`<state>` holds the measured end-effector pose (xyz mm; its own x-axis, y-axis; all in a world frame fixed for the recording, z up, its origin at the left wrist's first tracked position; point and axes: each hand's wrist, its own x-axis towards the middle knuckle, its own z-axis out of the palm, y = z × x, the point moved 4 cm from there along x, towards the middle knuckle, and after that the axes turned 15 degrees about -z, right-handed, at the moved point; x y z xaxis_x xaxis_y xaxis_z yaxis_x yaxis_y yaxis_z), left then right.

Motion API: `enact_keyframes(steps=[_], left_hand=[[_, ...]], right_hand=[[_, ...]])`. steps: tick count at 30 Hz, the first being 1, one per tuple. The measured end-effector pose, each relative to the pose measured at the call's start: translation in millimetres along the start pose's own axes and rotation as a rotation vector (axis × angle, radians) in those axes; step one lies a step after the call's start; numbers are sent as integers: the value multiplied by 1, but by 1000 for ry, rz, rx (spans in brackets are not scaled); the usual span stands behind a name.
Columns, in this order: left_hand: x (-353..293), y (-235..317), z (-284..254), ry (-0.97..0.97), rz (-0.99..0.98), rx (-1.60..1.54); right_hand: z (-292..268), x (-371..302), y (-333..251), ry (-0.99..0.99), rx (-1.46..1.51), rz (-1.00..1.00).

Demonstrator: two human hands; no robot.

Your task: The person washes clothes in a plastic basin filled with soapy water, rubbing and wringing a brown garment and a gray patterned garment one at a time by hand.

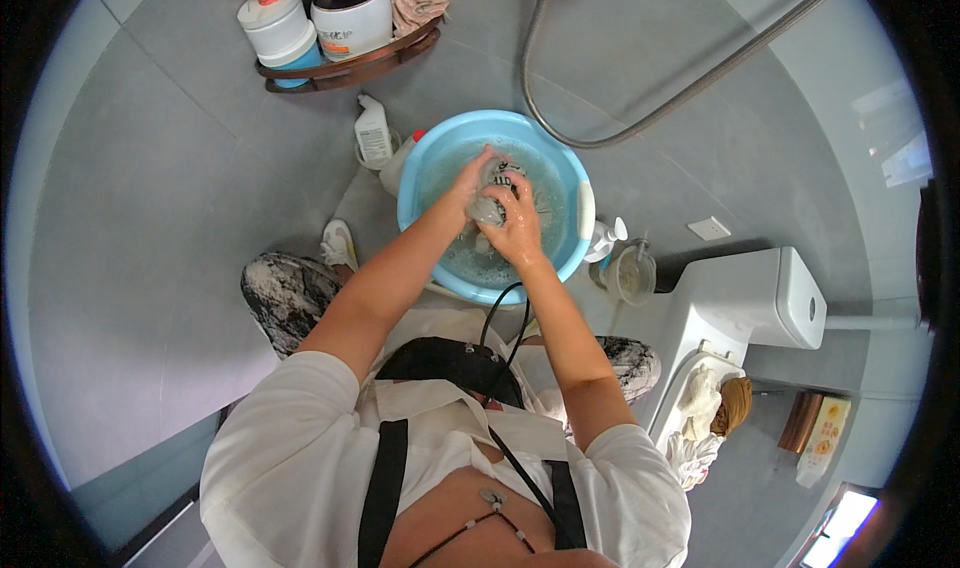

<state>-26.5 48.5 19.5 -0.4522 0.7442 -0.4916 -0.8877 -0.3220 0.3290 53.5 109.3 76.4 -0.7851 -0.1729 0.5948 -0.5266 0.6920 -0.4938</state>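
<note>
The pale cloth [487, 211], dark-printed and wet, sits between both hands inside the blue basin [500, 120]. Right hand [516, 230]: fingers spread, curled and clamped on the cloth. Left hand [466, 186]: against its left side; finger closure cannot be determined.

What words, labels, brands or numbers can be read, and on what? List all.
Wording not copied; print shows on:
White jar with black lid: dark and orange print.
Greyish item at the right hand: dark lettering, partly hidden.
Labelled white bottle: print too small to read.
Pale package: orange markings, blurred.
</note>
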Motion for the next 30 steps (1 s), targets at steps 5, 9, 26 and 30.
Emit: enact_keyframes(steps=[5, 9, 26, 30], left_hand=[[7, -8, -3, 247, -20, -74], [26, -14, -16, 288, 104, -31], [-16, 16, -38, 621, 611, 1899], [-6, -3, -47, 724, 479, 2128]], right_hand=[[1, -3, 11, 82, 15, 11], [1, -3, 30, 138, 64, 131], [-15, -31, 87, -431, -451, 187], [8, -32, 79, -577, -501, 359]])
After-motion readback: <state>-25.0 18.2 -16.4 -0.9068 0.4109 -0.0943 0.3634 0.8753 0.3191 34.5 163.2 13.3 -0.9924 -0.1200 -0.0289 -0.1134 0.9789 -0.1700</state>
